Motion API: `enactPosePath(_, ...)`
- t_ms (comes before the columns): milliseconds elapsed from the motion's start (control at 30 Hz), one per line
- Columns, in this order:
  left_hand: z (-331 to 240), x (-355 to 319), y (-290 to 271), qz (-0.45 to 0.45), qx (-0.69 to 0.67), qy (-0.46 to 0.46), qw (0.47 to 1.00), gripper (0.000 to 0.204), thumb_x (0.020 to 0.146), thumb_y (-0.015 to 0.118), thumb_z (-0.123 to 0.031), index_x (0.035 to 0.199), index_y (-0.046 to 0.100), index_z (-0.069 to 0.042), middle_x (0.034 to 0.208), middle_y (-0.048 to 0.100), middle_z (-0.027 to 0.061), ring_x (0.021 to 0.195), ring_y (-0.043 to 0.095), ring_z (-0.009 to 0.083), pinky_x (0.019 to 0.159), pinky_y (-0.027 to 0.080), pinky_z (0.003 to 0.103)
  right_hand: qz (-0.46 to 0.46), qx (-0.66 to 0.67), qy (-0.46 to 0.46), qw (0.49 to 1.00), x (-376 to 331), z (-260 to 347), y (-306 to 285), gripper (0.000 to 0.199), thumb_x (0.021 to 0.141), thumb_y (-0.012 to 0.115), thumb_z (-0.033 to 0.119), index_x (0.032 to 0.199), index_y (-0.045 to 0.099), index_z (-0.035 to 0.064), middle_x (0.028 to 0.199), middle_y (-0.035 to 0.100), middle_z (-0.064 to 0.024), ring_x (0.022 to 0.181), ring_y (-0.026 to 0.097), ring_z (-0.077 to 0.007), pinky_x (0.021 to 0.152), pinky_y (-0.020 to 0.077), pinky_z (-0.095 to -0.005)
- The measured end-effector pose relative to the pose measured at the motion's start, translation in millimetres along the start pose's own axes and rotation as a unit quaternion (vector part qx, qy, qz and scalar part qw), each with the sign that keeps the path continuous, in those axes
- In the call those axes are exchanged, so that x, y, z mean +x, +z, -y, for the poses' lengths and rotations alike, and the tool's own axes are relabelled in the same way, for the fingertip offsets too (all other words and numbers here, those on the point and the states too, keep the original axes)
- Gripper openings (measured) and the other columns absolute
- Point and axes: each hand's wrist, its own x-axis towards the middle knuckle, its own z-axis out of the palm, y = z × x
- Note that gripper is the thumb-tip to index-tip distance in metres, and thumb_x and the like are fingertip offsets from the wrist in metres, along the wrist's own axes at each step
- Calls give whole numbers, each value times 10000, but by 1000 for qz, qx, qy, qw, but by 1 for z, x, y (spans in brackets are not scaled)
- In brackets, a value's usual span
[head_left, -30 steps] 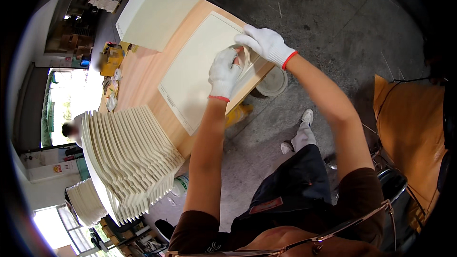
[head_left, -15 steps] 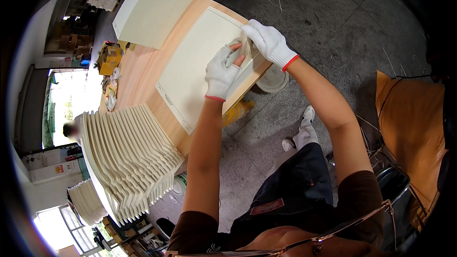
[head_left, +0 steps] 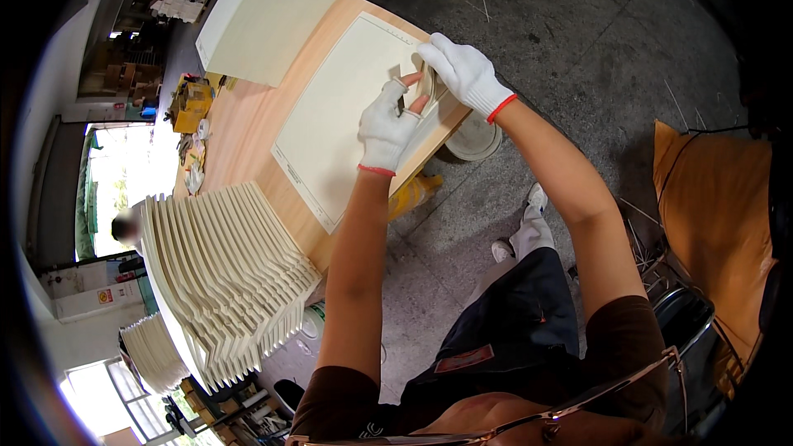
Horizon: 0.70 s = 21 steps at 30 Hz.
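Note:
A cream sheet [head_left: 343, 91] with printed marks along its borders lies on the wooden table [head_left: 235, 144]. At the table's right edge a curled, layered cream strip [head_left: 428, 84] stands up from the sheet. My right hand [head_left: 464, 73], in a white glove with a red cuff, is closed over the strip's outer side. My left hand [head_left: 387, 126], gloved the same way, has its thumb and forefinger bare at the tips and spread apart, close beside the strip's inner side. Whether those fingertips touch the strip is hard to see.
A tall stack of curved cream panels [head_left: 227, 272] stands at the near left. Another cream sheet [head_left: 273, 16] lies at the table's far end. A yellow box [head_left: 192, 106] sits by the left edge. Below the table's right edge is a round bucket [head_left: 475, 139].
My left thumb and forefinger have spread slightly, and the pale curled material between them no longer shows there. My right hand stays almost still on the strip.

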Motion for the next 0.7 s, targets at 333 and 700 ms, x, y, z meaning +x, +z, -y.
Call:
enactPosePath(333, -2, 2, 1, -10, -37, 2, 999, 306, 898, 663, -172, 1201, 676, -212, 1009, 706, 69, 835, 677, 196, 764, 517, 310, -54, -103, -116, 986, -3, -13, 7, 202, 1012, 413, 260, 1126, 548, 164, 1028, 549, -128, 780, 650, -328, 671, 525, -429)
enactPosePath(700, -7, 1, 1, 0, 16, -15, 1000, 272, 873, 697, -227, 1145, 683, -216, 942, 668, 48, 718, 626, 206, 679, 490, 314, -21, -36, -40, 998, -3, 0, 1, 256, 1012, 401, 350, 1101, 530, 147, 925, 577, -144, 791, 633, -367, 676, 495, -464)
